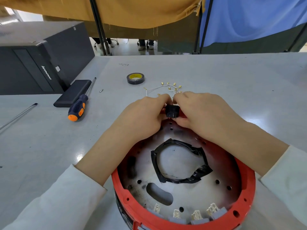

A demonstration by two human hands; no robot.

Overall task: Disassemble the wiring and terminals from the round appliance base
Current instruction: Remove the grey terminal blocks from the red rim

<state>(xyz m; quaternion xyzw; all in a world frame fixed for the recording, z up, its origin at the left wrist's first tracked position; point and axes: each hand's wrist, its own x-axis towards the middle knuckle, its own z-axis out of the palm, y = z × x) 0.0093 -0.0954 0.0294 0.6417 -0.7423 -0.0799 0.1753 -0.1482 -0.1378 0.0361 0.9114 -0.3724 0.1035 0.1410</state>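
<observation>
The round red appliance base (245, 201) lies open side up in front of me, its metal plate ringed in the middle with black tape (197, 176). Several grey switches with metal terminals (196, 214) sit along its near rim. A small black component (172, 110) sits at the base's far rim. My left hand (141, 117) and my right hand (204, 112) both pinch it from either side. Loose white wires with brass terminals (167, 87) lie on the table just beyond my hands.
A roll of black tape (135, 78) lies beyond the wires. An orange and blue screwdriver (79, 105) rests against a black flat box (73, 92) at left, with a small screw (101, 90) nearby. A second metal shaft (18, 115) and a black computer case (41, 63) are far left.
</observation>
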